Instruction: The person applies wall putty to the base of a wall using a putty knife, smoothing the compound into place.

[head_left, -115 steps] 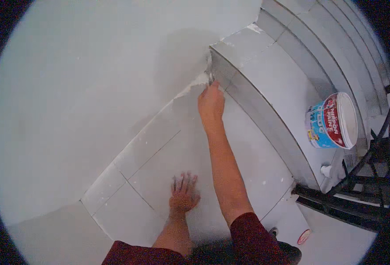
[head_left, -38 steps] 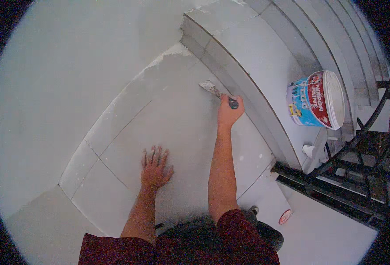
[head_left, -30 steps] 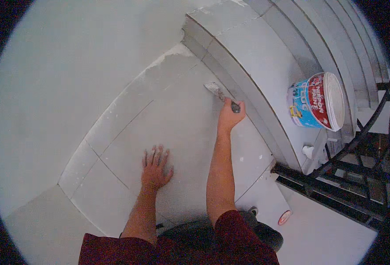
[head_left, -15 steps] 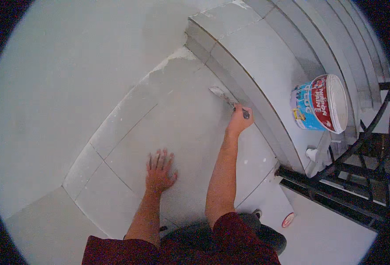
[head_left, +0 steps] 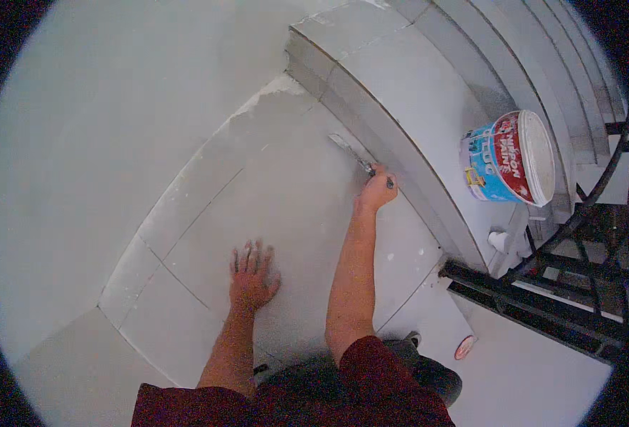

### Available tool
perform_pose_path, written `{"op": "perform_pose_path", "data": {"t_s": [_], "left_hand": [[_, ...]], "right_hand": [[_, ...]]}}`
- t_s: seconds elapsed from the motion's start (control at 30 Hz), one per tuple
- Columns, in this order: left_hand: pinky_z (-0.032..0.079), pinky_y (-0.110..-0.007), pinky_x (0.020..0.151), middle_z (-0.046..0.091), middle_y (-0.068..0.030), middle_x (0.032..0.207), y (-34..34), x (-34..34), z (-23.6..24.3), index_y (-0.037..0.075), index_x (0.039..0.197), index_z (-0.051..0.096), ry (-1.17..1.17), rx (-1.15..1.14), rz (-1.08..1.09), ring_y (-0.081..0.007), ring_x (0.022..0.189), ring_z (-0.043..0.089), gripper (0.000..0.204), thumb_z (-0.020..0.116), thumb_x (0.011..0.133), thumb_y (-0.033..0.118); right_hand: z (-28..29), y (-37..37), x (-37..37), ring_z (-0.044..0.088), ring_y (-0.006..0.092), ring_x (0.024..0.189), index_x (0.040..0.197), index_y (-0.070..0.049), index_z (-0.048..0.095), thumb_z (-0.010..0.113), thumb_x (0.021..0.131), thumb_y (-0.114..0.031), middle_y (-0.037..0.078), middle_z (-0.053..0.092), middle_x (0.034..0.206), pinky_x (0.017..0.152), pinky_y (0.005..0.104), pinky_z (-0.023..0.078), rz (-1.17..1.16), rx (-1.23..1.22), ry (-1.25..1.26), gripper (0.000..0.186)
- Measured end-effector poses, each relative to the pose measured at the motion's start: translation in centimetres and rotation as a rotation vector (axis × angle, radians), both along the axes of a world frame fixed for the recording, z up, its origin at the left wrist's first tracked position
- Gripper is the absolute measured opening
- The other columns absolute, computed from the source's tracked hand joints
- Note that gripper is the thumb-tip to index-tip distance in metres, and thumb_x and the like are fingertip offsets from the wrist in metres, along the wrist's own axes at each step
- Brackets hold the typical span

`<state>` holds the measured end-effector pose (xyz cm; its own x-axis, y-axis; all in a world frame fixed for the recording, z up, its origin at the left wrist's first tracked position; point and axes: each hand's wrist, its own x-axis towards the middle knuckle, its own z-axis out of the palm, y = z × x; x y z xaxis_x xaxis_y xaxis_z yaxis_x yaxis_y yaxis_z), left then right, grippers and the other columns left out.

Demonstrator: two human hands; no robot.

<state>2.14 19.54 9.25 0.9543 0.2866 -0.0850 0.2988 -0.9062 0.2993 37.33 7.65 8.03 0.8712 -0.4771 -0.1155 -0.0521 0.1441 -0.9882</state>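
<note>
My right hand (head_left: 377, 188) is closed round the handle of a putty knife (head_left: 350, 151), whose metal blade points away and to the left. The blade lies low over the pale tiled landing (head_left: 286, 206), close to the foot of a step riser (head_left: 371, 117). Whether its edge touches the tile I cannot tell. Nearer me and to the left, my left hand (head_left: 254, 277) rests palm down on the tiles, fingers spread and dark at the tips, holding nothing.
A blue, red and white paint bucket (head_left: 503, 158) with a wire handle stands on the lowest step at right. Curved stairs (head_left: 499, 64) rise beyond it. Black metal railing (head_left: 556, 285) runs along the right. A round red-rimmed lid (head_left: 464, 347) lies at lower right. A plain wall (head_left: 115, 114) bounds the left.
The whole view has shifted slightly, so the step and bucket sit further left. The putty knife's blade looks narrower, turned a little in my right hand. My left hand stays flat.
</note>
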Motion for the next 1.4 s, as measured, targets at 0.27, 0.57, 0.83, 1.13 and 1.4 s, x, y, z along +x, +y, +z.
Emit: {"op": "perform_pose_path", "data": {"t_s": [0.27,0.57,0.83,1.13,1.4], "left_hand": [[0.017,-0.063,0.124,0.033,-0.0135,0.166,-0.3,0.2,0.3,0.015,0.155,0.046,-0.006,-0.012,-0.014,-0.0365,0.153,0.029,0.073,0.064,0.091,0.045],[0.017,-0.064,0.124,0.035,-0.0114,0.165,-0.2,0.0,0.2,0.018,0.155,0.045,0.014,-0.023,0.009,-0.0361,0.153,0.028,0.074,0.065,0.089,0.046],[0.018,-0.065,0.124,0.035,-0.0119,0.165,-0.4,0.1,0.5,0.019,0.154,0.047,-0.015,-0.023,0.005,-0.0363,0.152,0.030,0.074,0.066,0.088,0.045],[0.016,-0.063,0.125,0.034,-0.0137,0.165,-0.3,0.4,0.5,0.017,0.154,0.046,-0.005,-0.017,-0.004,-0.0373,0.151,0.032,0.071,0.063,0.091,0.046],[0.017,-0.063,0.125,0.034,-0.0137,0.165,-0.2,0.0,0.3,0.016,0.155,0.046,-0.016,-0.004,-0.001,-0.0377,0.152,0.031,0.072,0.062,0.092,0.047]], "right_hand": [[1.2,0.5,-0.5,0.051,0.0122,0.054,0.066,-0.007,0.055,0.074,0.079,-0.007,0.001,0.058,0.066,0.047,0.0290,0.036,-0.069,0.142,0.067,0.023],[1.9,0.8,-1.8,0.050,0.0116,0.053,0.073,-0.005,0.064,0.072,0.080,-0.005,0.000,0.057,0.067,0.047,0.0283,0.037,-0.038,0.136,0.087,0.011],[0.0,-0.8,-1.9,0.051,0.0116,0.057,0.082,-0.008,0.060,0.075,0.086,-0.007,0.001,0.057,0.068,0.050,0.0267,0.039,0.056,0.046,0.129,0.015],[0.4,-3.8,-8.4,0.063,0.0178,0.069,0.106,-0.003,0.063,0.085,0.085,-0.018,0.007,0.066,0.080,0.065,0.0337,0.054,0.368,-0.692,-0.115,0.034],[1.6,-3.8,-8.5,0.069,0.0474,0.079,0.121,0.000,0.060,0.056,0.104,-0.032,0.027,0.071,0.086,0.074,0.0521,0.054,0.711,-0.922,0.059,0.036]]}}
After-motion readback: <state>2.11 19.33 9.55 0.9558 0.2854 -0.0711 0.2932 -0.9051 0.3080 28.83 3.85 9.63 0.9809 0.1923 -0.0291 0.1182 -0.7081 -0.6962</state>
